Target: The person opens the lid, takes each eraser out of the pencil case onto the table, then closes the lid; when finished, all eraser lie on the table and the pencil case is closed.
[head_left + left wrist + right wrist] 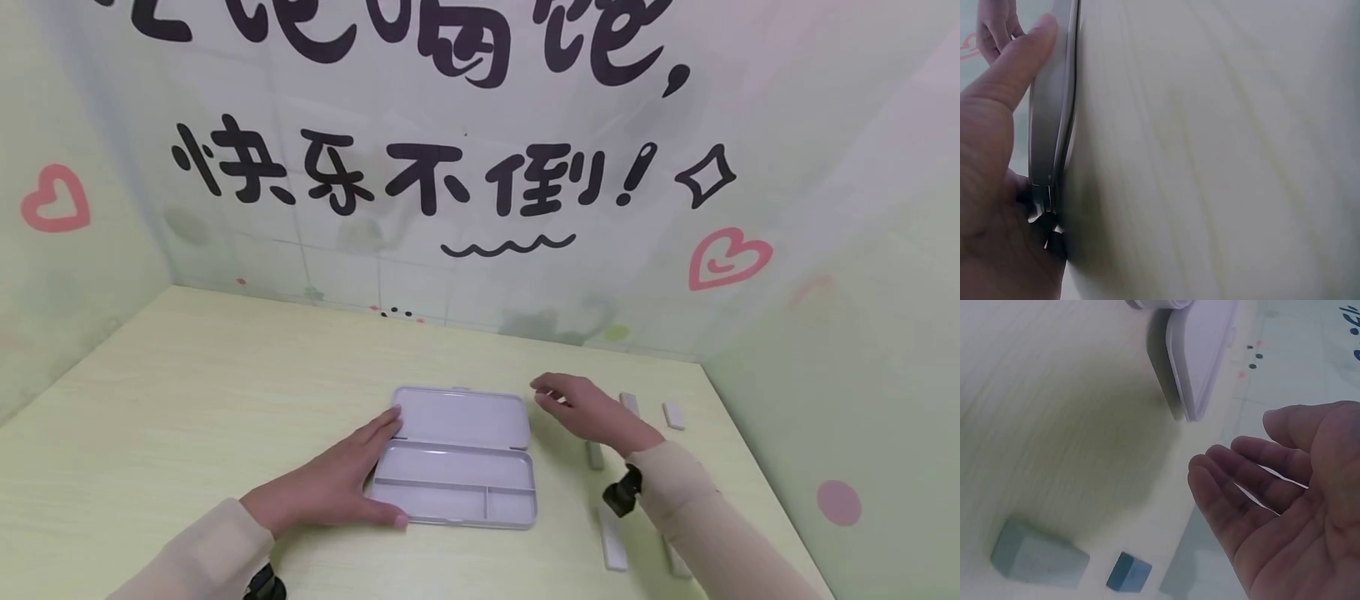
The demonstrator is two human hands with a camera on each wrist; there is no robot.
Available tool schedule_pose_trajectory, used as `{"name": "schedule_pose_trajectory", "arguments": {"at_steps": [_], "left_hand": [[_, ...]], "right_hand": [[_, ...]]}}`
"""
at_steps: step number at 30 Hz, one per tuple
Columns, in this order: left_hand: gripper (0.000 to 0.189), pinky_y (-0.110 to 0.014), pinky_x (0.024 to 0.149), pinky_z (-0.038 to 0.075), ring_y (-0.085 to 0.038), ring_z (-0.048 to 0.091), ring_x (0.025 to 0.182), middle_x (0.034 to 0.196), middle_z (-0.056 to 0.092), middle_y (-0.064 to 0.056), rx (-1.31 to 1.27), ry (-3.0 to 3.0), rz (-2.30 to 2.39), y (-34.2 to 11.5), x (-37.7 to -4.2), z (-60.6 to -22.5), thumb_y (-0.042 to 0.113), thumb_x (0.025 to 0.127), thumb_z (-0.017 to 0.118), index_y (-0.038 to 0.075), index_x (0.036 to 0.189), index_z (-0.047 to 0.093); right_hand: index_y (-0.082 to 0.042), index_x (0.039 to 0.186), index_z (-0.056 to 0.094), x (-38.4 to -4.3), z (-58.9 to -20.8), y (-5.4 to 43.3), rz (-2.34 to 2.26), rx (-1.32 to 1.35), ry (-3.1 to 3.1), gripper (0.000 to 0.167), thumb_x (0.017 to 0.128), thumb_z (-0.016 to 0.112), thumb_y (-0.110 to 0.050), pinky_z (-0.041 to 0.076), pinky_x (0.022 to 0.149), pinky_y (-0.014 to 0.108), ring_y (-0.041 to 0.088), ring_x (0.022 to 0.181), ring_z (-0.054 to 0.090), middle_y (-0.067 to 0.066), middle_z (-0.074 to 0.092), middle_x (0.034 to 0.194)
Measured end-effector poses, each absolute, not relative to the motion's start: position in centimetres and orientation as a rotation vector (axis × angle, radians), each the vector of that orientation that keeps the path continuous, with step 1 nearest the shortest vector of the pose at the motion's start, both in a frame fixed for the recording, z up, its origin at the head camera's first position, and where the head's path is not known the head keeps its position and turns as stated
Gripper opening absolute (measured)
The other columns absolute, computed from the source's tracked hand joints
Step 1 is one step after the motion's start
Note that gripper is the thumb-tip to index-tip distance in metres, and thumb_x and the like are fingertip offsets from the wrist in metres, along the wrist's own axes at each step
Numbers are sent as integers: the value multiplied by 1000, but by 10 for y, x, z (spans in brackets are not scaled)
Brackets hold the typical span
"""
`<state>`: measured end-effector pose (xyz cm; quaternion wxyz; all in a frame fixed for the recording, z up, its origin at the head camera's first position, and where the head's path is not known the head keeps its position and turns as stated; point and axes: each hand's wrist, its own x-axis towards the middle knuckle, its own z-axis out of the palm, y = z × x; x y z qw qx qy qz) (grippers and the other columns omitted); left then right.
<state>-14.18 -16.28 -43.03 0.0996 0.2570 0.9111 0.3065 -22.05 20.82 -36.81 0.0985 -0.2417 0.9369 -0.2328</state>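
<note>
A pale lilac plastic case (461, 417) lies unfolded on the table, its flat lid (465, 418) at the back. The front half is a tray (456, 467) split by thin dividers into compartments, with nothing in them. My left hand (337, 479) spreads along the case's left side, thumb at the front edge and fingertips beside the hinge and lid. In the left wrist view the thumb (1019, 59) lies against the case's edge (1054, 125). My right hand (581, 404) hovers just right of the lid, fingers loosely bent and holding nothing.
Right of the case lie several small bar-shaped pieces: a grey-green block (595, 455), a pale block (628, 403), a short white one (673, 415), and a long white bar (613, 550). Another bar (677, 560) is partly under the right sleeve. Printed walls enclose the table (247, 375).
</note>
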Motion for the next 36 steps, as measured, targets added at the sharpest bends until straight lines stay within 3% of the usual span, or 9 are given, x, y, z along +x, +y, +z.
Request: {"name": "schedule_pose_trajectory", "arguments": {"at_steps": [8, 17, 28, 36], "left_hand": [[130, -64, 123, 35, -43, 30, 159, 177, 14, -15, 767, 2707, 888, -162, -140, -428, 71, 75, 82, -4, 164, 24], [132, -63, 122, 35, -45, 29, 159, 176, 12, -20, 797, 2758, 853, -164, -135, -423, 71, 76, 82, -6, 164, 21], [128, -61, 119, 40, -47, 33, 156, 174, 12, -28, 852, 2813, 833, -160, -126, -420, 70, 81, 78, -10, 163, 20], [132, -62, 121, 38, -47, 31, 157, 175, 7, -27, 750, 2779, 887, -159, -122, -421, 69, 80, 79, -8, 165, 13]], "right_hand": [[3, 130, 67, -244, -377, 177, -570, -686, 2768, 30, 108, 52, -9, 57, 100, 47, 33, 118, 68, 20, 72, 128], [-3, 115, 78, -256, -382, 164, -653, -671, 2760, 23, 105, 59, -11, 59, 93, 40, 24, 105, 70, 13, 78, 114], [-5, 112, 80, -255, -388, 166, -683, -676, 2841, 21, 104, 61, -11, 58, 87, 36, 18, 95, 67, 9, 77, 106], [-8, 109, 81, -251, -386, 170, -714, -723, 2900, 17, 102, 66, -11, 57, 85, 33, 17, 92, 67, 6, 79, 103]]}}
